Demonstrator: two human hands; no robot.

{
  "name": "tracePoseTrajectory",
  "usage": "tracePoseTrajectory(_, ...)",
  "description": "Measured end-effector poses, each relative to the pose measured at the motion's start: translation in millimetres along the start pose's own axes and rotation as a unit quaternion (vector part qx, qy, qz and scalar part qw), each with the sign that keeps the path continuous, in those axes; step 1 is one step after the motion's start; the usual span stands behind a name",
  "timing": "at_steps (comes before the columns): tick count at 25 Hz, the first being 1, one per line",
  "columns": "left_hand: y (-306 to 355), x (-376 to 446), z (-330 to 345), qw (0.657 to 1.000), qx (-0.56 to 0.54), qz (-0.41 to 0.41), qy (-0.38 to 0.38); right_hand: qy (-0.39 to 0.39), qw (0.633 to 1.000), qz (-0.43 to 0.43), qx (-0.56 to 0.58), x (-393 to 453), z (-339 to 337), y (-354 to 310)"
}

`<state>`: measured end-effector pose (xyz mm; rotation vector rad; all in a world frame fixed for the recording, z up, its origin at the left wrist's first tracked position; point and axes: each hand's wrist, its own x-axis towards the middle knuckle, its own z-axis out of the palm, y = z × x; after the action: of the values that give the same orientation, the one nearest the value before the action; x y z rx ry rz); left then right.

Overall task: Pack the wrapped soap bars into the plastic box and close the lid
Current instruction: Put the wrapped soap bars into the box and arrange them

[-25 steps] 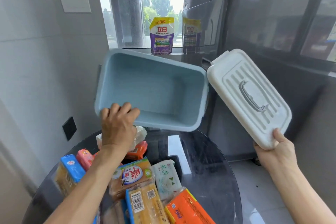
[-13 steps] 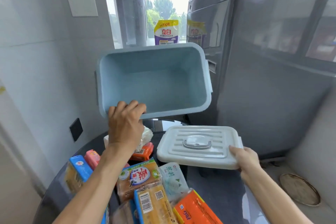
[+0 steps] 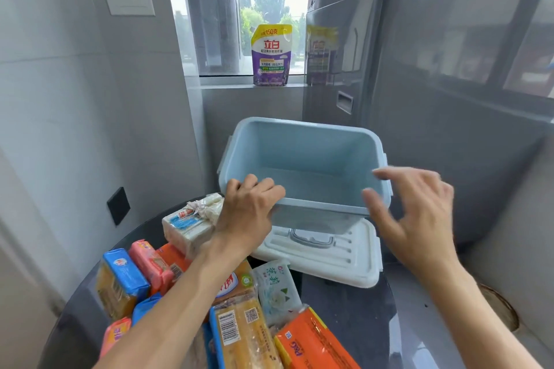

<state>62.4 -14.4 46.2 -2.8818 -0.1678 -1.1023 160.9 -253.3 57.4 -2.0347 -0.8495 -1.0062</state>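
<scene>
Left hand: fingers curled over the plastic box near rim, gripping it.
Right hand: fingers spread wide, holding nothing, beside the box.

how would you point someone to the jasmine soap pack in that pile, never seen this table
Start at the white lid lying flat on the dark round table. Just in front of its near left corner lies the jasmine soap pack, between a yellow bar and the bare table. It is the only pale mint wrapper, printed with a white flower.
</scene>
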Motion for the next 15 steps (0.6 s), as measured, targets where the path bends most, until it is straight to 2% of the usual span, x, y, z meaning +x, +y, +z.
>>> tracePoseTrajectory(1,0,3,4,1.000,-0.018,0.005,-0.008,-0.075,0.994,-0.061,-0.041,-2,2,-7)
tracePoseTrajectory(2,0,6,8,0.999,-0.038,0.005,-0.017,-0.138,0.983,-0.087,-0.079,-4,7,-10)
tracePoseTrajectory(4,-1,8,17,0.997,-0.063,-0.013,-0.035,-0.210,0.968,-0.059,-0.124,-5,17,-8)
tracePoseTrajectory(8,-7,5,26,0.990,-0.101,-0.041,-0.084,-0.202,0.972,-0.026,-0.114,-5,25,0)
tracePoseTrajectory(11,-19,3,27,0.988,-0.135,-0.025,-0.071,-0.205,0.973,-0.022,-0.107,-6,28,-7)
tracePoseTrajectory(15,-35,3,22,0.977,-0.203,-0.035,-0.054,-0.252,0.959,-0.008,-0.127,-2,24,-15)
